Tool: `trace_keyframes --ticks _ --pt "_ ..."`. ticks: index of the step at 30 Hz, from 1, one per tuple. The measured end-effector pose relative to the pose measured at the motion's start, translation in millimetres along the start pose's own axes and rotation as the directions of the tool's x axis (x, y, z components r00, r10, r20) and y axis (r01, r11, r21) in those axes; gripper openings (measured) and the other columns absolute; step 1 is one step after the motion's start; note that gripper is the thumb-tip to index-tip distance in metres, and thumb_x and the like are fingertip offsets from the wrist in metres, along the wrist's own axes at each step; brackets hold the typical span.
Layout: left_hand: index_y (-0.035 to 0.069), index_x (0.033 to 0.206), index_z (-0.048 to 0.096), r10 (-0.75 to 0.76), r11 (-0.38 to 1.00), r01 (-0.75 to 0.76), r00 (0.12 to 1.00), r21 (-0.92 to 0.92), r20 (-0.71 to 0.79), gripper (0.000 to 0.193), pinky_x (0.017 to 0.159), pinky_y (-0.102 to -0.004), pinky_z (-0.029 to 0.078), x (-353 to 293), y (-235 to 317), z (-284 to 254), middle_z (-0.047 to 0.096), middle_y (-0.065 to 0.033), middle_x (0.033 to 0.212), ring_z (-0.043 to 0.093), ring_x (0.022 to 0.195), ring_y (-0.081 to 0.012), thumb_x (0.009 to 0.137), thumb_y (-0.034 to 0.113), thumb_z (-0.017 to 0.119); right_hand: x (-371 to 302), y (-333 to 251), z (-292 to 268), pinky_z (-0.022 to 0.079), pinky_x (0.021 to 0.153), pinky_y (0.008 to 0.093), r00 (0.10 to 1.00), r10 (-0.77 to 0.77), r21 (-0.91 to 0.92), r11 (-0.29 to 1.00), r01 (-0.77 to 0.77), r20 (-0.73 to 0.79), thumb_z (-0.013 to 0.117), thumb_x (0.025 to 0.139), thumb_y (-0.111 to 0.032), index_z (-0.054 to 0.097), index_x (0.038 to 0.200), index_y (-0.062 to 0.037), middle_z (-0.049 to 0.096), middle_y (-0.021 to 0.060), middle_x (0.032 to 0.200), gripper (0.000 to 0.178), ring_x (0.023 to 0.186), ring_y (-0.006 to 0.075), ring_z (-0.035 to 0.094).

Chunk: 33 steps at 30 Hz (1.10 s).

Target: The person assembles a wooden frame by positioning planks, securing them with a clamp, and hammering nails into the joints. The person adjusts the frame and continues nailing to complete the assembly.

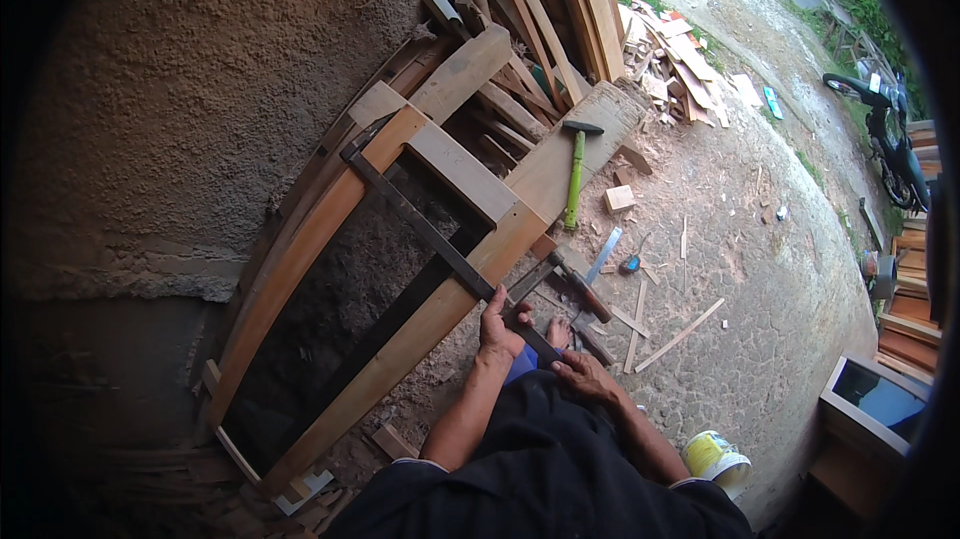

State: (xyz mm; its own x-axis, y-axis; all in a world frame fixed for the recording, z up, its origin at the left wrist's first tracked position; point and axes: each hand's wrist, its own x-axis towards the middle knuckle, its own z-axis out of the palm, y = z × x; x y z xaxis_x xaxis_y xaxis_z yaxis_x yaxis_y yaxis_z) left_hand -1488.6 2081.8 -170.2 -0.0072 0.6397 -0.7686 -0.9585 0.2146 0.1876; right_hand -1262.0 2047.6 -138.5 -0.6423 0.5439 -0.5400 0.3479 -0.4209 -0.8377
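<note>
A long dark bar clamp [425, 226] lies across a wooden frame [420, 327]. Its far jaw sits at the outer edge of the frame's left rail, and its bar passes over the right rail towards me. My left hand [503, 332] is wrapped round the bar just outside that rail, thumb upward. Nearer my body, my right hand [587, 379] grips the bar's tail end. Beside the hands, the clamp's screw jaw with a brown wooden handle [588, 297] sticks out to the right. Whether that jaw touches the rail I cannot tell.
A green-handled hammer [577, 174] rests on a thick board [600, 129]. On the ground are a wood block [619, 199], a metal ruler [604, 253], a blue tape measure [630, 264] and thin strips. A yellow-white bucket [718, 461] stands right; a rough wall [180, 119] rises left.
</note>
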Motion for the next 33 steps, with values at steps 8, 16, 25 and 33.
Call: trace_keyframes --ticks 8,16,25,33 --pt "0.018 0.12 0.048 0.097 0.992 -0.101 0.994 0.076 0.056 0.053 0.051 -0.0256 0.036 -4.0 -5.9 1.5 0.053 -0.001 0.068 0.038 0.048 -0.008 0.093 0.06 0.065 11.9 -4.2 -20.8 0.058 0.073 0.0308 0.699 -0.016 0.357 0.851 0.385 -0.715 0.065 0.101 -0.028 0.051 0.125 -0.0059 0.062 0.0075 0.102 0.036 0.091 0.0158 0.064" --pt "0.018 0.116 0.049 0.132 0.99 -0.13 0.991 0.06 -0.02 0.051 0.05 -0.0256 0.036 -7.5 -6.7 9.2 0.053 -0.001 0.067 0.039 0.048 -0.0079 0.093 0.059 0.065 31.3 6.1 -49.7 0.044 0.046 0.0245 0.883 0.206 0.706 0.685 0.178 -0.422 0.056 0.102 -0.052 0.054 0.118 -0.0068 0.055 0.0005 0.071 0.048 0.051 0.0107 0.052" --pt "0.02 0.119 0.046 0.127 0.99 -0.125 0.992 0.063 -0.021 0.051 0.05 -0.0264 0.035 -4.2 -8.1 5.3 0.054 -0.0024 0.068 0.038 0.048 -0.0085 0.093 0.059 0.066 39.8 -3.2 -45.5 0.044 0.045 0.0243 0.794 -0.016 0.469 0.8 0.375 -0.608 0.056 0.104 -0.047 0.054 0.103 -0.0057 0.054 0.0028 0.069 0.041 0.051 0.0106 0.053" --pt "0.022 0.122 0.044 0.124 0.99 -0.122 0.992 0.073 -0.012 0.054 0.052 -0.0273 0.036 -6.2 -8.2 3.4 0.053 -0.0025 0.069 0.038 0.05 -0.0087 0.091 0.06 0.068 37.9 -2.1 -56.9 0.055 0.071 0.0403 0.753 -0.214 -0.183 0.975 0.125 -0.622 0.063 0.101 -0.038 0.06 0.114 -0.0055 0.066 0.0131 0.09 0.035 0.08 0.0245 0.068"
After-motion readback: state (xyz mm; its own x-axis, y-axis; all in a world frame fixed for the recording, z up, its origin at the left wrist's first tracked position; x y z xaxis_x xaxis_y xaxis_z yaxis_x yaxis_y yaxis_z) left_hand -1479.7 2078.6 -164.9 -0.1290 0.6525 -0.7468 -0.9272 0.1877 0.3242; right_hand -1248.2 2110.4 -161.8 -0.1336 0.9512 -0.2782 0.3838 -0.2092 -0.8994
